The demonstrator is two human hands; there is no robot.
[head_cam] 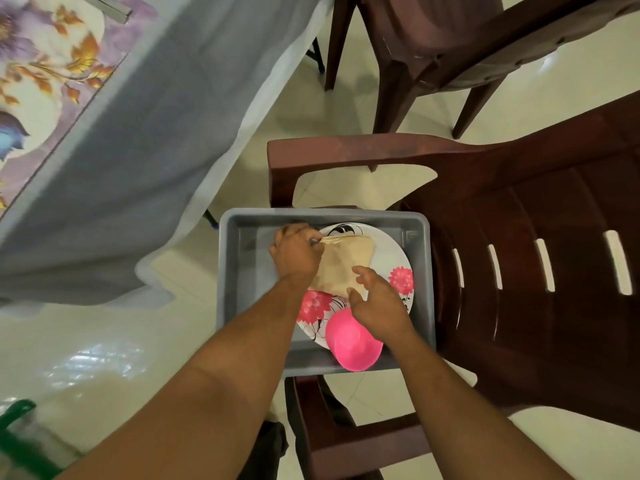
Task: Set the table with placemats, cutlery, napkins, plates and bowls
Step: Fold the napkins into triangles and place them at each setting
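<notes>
A grey plastic tub [239,258] sits on the seat of a dark red chair. Inside it lies a white plate [394,261] with pink flowers, and a pink bowl [349,344] rests at the tub's near edge. On the plate lies a folded beige napkin [346,265]. My left hand [294,252] grips the napkin's far left corner together with a thin metal piece of cutlery, mostly hidden under the fingers. My right hand [375,303] hovers over the napkin's near corner with its fingers loosely spread, thumb by the cloth.
The table with a grey cloth [138,133] and a floral mat [45,64] stands at the upper left. The tub's dark red chair [519,237] fills the right side. A second chair [433,46] stands behind it. A green object [17,427] is at the lower left on the tiled floor.
</notes>
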